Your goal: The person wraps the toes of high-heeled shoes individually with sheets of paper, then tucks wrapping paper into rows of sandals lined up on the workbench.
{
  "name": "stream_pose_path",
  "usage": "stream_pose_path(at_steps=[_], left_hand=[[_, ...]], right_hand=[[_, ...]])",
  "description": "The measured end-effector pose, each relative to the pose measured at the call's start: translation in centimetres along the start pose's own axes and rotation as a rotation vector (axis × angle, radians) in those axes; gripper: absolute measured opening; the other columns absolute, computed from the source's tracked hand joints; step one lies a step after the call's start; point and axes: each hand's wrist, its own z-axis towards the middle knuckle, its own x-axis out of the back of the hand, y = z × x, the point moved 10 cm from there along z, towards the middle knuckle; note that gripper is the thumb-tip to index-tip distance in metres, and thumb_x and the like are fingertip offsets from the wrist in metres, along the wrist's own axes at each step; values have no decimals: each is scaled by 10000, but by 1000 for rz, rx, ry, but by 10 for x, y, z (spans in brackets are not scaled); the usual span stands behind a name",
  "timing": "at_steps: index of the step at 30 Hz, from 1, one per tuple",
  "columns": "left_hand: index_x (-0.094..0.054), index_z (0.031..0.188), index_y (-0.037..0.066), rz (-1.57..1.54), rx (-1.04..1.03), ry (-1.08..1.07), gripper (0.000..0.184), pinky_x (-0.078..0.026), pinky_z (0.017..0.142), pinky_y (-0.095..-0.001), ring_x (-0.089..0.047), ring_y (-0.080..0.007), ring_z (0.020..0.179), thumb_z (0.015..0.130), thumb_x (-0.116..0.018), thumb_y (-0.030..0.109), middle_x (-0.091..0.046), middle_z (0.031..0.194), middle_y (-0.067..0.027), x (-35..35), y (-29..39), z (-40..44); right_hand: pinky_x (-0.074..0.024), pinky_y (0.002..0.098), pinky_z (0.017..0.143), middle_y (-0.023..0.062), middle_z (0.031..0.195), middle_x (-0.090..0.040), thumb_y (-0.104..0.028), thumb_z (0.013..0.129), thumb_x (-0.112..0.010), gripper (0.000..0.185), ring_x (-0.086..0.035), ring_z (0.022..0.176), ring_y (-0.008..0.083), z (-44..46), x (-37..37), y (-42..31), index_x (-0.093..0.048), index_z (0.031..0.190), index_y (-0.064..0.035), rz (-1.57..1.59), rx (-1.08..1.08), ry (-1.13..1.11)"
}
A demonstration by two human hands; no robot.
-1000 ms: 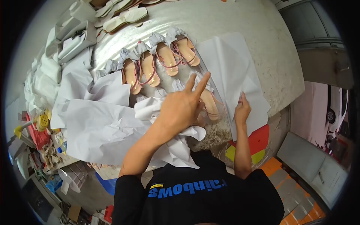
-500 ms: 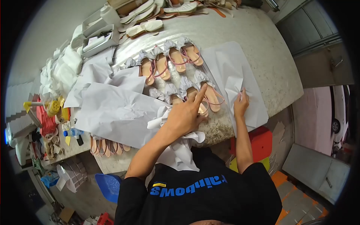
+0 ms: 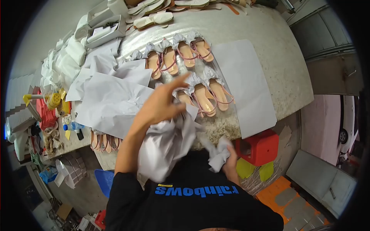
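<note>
My left hand (image 3: 163, 102) is over the near row of sandals, its index finger stretched out and thumb apart. A loose bunch of crumpled white paper (image 3: 163, 148) hangs below it, seemingly gripped by its curled lower fingers, which are mostly hidden. Close to my shirt, my right hand (image 3: 231, 159) is closed around a smaller crumpled piece of paper (image 3: 218, 154), blurred by motion. Strappy sandals with tan insoles (image 3: 204, 99) stand in two rows, with wadded paper (image 3: 210, 74) at their toe ends. To their right lies a flat stack of white sheets (image 3: 246, 77).
Large loose sheets (image 3: 111, 102) cover the table's left part. More sandals (image 3: 106, 140) sit at its left front edge. Shoe soles (image 3: 154, 19) and an open box (image 3: 104, 34) are at the back. A red stool (image 3: 260, 148) stands below the right edge.
My right hand has left the paper stack and come toward my body with crumpled paper; the stack's top looks flatter. My left hand has shifted left with its paper, uncovering near-row sandals.
</note>
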Motion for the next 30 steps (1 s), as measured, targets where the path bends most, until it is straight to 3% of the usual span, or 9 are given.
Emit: stream_pose_path(at_steps=[6,8,9,13,16,18,23,26,30], left_hand=[[-345,1446,-53,602,136,183,748,-545,707,-469,-658,-453,829,752,-599,67,-548,1341,-270,-8,-79,120],[-298,1432,-108,654,172,203,714,-550,673,-486,-666,-467,789,789,-551,72,-514,1360,-313,-23,-112,163],[-298,1432,-108,636,191,215,714,-550,673,-486,-666,-467,789,789,-551,72,-514,1360,-313,-29,-131,175],[-467,1290,-123,718,148,231,532,-550,565,-426,-696,-354,696,809,-586,72,-452,1403,-359,-54,-170,201],[-565,1235,-102,637,161,359,463,-533,541,-390,-703,-332,717,809,-588,78,-461,1387,-377,-53,-165,195],[-636,1172,-78,644,153,376,399,-516,523,-357,-703,-318,775,813,-593,90,-452,1385,-395,-49,-163,194],[-707,1083,-52,660,130,199,323,-485,480,-308,-682,-294,828,823,-600,107,-420,1390,-433,-54,-166,199],[-602,1202,-115,536,136,32,431,-492,448,-341,-647,-286,576,815,-591,75,-430,1373,-438,-64,-173,205],[-547,1286,-128,578,126,173,524,-494,442,-343,-641,-274,529,804,-606,68,-423,1378,-441,-58,-172,201]], right_hand=[[-401,375,1051,186,1355,-546,-99,931,-545,507,-500,1279,277,-24,-34,-1,-446,1412,27,-1291,-65,-422],[-431,372,1017,196,1350,-548,-77,905,-560,558,-533,1252,316,-2,-7,-23,-408,1432,28,-1677,172,-359],[-460,393,998,207,1345,-551,-62,861,-587,615,-573,1203,337,7,-30,-68,-402,1442,13,-1635,110,-63],[-515,387,937,173,1333,-540,21,727,-702,572,-582,1159,318,62,-252,-216,-604,1287,-45,-1733,1162,-157],[-482,314,865,87,1184,-590,-10,672,-750,501,-583,1026,221,208,-364,-199,-690,1168,-58,-1551,946,-560],[-477,314,810,65,1032,-589,-52,675,-742,411,-569,882,217,325,-386,-133,-716,1085,-65,-1913,874,-769],[-488,395,675,93,833,-540,-103,718,-677,166,-586,767,288,409,-418,-88,-713,869,-44,-2434,1187,-16],[-501,382,689,86,924,-606,-84,717,-670,185,-601,799,290,355,-406,-98,-733,888,-56,-1905,1247,-458],[-508,315,775,79,1163,-641,-19,741,-679,314,-619,904,275,399,-398,-104,-770,1026,-114,-2081,1317,-505]])
